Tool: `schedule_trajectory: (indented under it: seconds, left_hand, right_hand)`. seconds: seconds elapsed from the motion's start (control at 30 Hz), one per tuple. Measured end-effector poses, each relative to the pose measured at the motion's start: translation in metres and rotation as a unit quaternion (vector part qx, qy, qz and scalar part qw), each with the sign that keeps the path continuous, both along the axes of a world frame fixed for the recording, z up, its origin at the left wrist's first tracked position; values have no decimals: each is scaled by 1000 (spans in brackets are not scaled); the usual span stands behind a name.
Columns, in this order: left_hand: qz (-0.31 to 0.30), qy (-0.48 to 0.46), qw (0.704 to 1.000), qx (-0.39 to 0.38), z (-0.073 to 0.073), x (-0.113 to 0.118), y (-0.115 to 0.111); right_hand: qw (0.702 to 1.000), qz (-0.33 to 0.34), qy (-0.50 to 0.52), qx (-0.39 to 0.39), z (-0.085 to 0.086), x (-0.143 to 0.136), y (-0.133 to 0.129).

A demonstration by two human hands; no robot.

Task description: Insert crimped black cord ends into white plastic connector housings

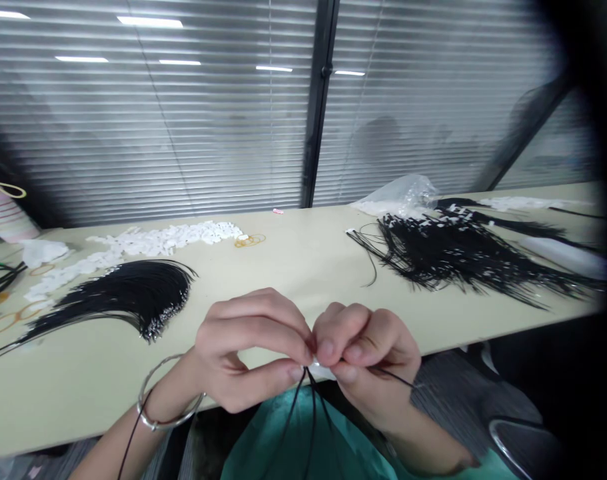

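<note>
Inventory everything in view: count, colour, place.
Table: one, cream, centre
Blinds: several, grey, back
Window frame: one, dark, back
Plastic pieces: many, white, back left
Wire bundle: one, black, left
Wire pile: one, black, right
Plastic bag: one, clear, back right
Rubber bands: several, yellow, left
Striped container: one, pink, left
Bangle: one, silver, lower left
Held piece: one, white, centre
Held wires: several, black, centre
Garment: one, teal, bottom centre
Left hand: one, bare, centre
Right hand: one, bare, centre

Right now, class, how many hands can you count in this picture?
2: the left hand and the right hand, fingertips close together at a small white piece, below the picture's middle. No others show.
</note>
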State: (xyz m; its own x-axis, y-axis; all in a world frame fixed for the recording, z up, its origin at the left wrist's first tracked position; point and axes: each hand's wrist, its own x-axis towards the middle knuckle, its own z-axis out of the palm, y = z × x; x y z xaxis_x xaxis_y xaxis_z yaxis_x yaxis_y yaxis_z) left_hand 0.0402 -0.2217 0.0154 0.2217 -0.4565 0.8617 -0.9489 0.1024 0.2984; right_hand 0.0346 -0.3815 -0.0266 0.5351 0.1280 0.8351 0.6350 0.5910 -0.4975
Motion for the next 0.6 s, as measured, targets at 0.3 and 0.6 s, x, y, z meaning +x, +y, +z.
schedule_trajectory:
  seconds: [0.3,0.6]
  left_hand:
    - [11,0,1000,13,0,1,0]
    - [10,5,1000,-8,-4,5,1]
  right_hand:
    - [999,-7,27,27,-1,-3,0]
    - [962,-228,-83,-124,13,-6,-17]
